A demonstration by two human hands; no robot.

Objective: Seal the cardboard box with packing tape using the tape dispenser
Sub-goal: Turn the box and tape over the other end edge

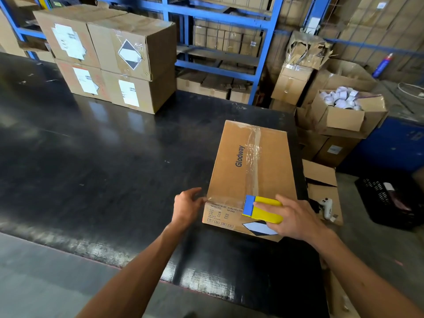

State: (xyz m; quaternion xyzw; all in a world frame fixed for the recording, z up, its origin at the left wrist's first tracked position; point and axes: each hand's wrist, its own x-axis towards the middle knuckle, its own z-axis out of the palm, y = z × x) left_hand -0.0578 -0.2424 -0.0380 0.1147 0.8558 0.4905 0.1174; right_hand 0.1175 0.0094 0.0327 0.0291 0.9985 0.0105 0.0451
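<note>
A brown cardboard box printed "Glodway" lies on the black table, its flaps closed. A strip of clear packing tape runs along its top seam from the far edge to the near edge. My right hand grips a yellow and blue tape dispenser, pressed against the box's near top edge where the tape ends. My left hand rests with spread fingers at the box's near left corner, touching the top edge.
Stacked labelled cartons stand at the table's far side. Blue shelving holds more boxes behind. To the right are an open carton of white rolls, a black crate and a white controller on cardboard.
</note>
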